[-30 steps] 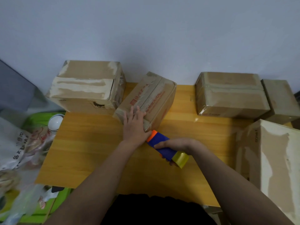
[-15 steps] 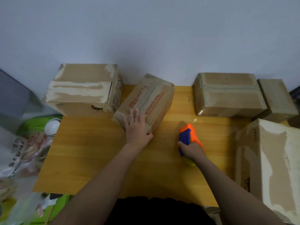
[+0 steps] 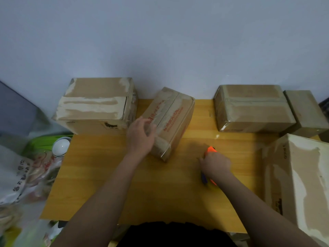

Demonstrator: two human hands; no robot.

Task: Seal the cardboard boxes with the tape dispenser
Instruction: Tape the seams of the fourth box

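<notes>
Plain pale wall behind, wooden counter (image 3: 106, 184) in front of it, head view looking down. Five cardboard boxes counted: big torn-top box (image 3: 96, 106) back left, tall box (image 3: 299, 179) at right edge, taped box (image 3: 252, 107) back right with a smaller box (image 3: 306, 111) just beside it, and the red-printed box (image 3: 170, 120) in the middle, angled, seam running along its top with tape already over it. One tape dispenser (image 3: 210, 150), orange and blue, low on the counter right of the middle box, mostly covered. Right hand (image 3: 215, 164) curls round the dispenser from above. Left hand (image 3: 140, 138) blurred, fingers loosely spread at the near left edge of the red-printed box; contact unclear, grips nothing. Off the counter's left: plastic bags (image 3: 21, 179), one white round object (image 3: 61, 146).

Handling guess: boxes stiff but likely light, will slide on the smooth wood, so brace with a flat palm on top near the seam. Dispenser rigid plastic; hold by the handle, keep clear of the cutter end.
</notes>
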